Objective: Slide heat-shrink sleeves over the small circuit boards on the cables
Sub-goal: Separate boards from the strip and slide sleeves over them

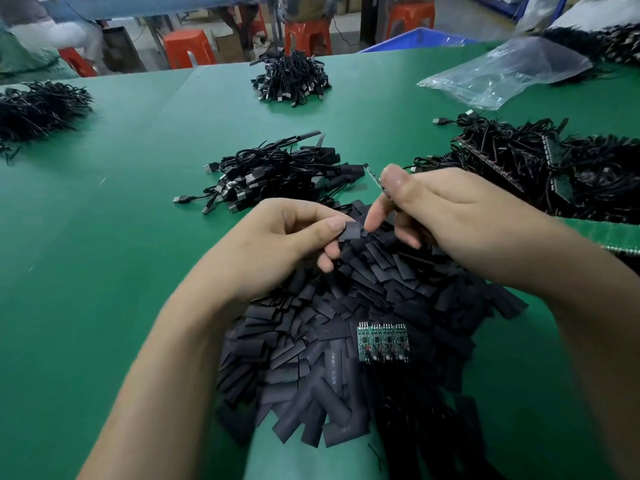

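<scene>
Judged mid-pairing. Pinches one heat-shrink sleeve (348, 232) in the grip of the left hand (277, 244), just above the sleeve pile (304, 362) on the tabletop (104, 271). Clamps an apparent small circuit board (378, 183) under the thumb of the right hand (450, 216), near the sleeve. Next, probably: open the flat sleeve's mouth, align, slide.

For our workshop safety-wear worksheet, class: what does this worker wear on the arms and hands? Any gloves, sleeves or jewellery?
Nothing is worn. The left hand and right hand have no gloves or rings. The left forearm and right forearm show no sleeves, watch or wrist strap within the frame. The visible nails are short and unpainted.
</scene>
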The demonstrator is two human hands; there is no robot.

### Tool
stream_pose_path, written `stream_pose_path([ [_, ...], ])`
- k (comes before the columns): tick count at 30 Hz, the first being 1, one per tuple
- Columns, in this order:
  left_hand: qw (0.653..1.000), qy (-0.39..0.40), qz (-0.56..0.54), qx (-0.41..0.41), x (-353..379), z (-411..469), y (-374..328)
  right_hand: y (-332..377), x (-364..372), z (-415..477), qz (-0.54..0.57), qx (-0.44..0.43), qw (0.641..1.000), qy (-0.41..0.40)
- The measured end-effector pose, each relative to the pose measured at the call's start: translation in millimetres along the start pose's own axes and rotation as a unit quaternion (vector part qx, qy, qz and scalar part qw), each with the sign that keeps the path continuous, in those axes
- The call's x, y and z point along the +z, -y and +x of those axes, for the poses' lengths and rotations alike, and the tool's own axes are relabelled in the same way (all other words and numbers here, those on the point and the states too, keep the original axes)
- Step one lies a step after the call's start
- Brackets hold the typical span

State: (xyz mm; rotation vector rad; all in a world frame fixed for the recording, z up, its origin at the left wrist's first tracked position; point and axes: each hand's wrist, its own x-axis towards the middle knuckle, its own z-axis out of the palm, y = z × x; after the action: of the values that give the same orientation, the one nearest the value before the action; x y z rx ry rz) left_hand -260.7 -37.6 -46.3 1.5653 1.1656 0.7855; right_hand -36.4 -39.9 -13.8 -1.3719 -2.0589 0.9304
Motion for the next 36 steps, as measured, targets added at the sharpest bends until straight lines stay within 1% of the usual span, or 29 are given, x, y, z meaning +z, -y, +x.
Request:
stream_pose_path([
  [1, 1.000, 0.018, 0.006, 0.010, -1, -3, -5, 0, 0, 0, -0.013, -0.002, 1.000, 0.002],
  [3, 0.999, 0.022, 0.011, 0.030, -1, -6, -14, 2, -1, -1, -0.034, -0.010, 0.999, 0.019],
  [6, 0.999, 0.016, -0.004, 0.048, 6, -9, -23, 4, -3, -2, 0.007, -0.032, 0.999, 0.044],
  [10, 0.997, 0.015, -0.024, 0.071, 12, -13, -32, 1, -6, -6, 0.054, -0.049, 0.997, 0.034],
  [12, 0.994, 0.005, 0.024, 0.103, 12, -15, -35, 0, -8, -8, 0.098, -0.038, 0.994, 0.043],
  [15, 0.976, -0.053, 0.141, 0.160, 12, -18, -41, -1, -10, -9, 0.132, -0.031, 0.988, 0.071],
  [17, 0.966, -0.080, 0.168, 0.178, 12, -19, -43, -1, -10, -9, 0.125, -0.034, 0.989, 0.077],
  [19, 0.964, -0.096, 0.176, 0.174, 12, -18, -42, -2, -8, -7, 0.106, -0.023, 0.991, 0.073],
  [22, 0.967, -0.121, 0.156, 0.159, 8, -18, -39, -4, -9, 0, 0.129, 0.028, 0.989, 0.065],
  [23, 0.970, -0.122, 0.141, 0.154, 6, -18, -39, -4, -11, 0, 0.133, 0.032, 0.988, 0.064],
  [24, 0.973, -0.119, 0.128, 0.151, 4, -18, -39, -4, -14, -1, 0.120, 0.025, 0.990, 0.064],
  [28, 0.977, -0.119, 0.088, 0.157, 0, -19, -37, -2, -18, -12, 0.001, -0.031, 0.997, 0.074],
  [32, 0.977, -0.122, 0.048, 0.168, -1, -19, -37, 2, -20, -14, -0.008, -0.052, 0.995, 0.081],
  [36, 0.978, -0.115, 0.030, 0.174, -1, -18, -36, 3, -23, -16, 0.019, -0.062, 0.994, 0.088],
])
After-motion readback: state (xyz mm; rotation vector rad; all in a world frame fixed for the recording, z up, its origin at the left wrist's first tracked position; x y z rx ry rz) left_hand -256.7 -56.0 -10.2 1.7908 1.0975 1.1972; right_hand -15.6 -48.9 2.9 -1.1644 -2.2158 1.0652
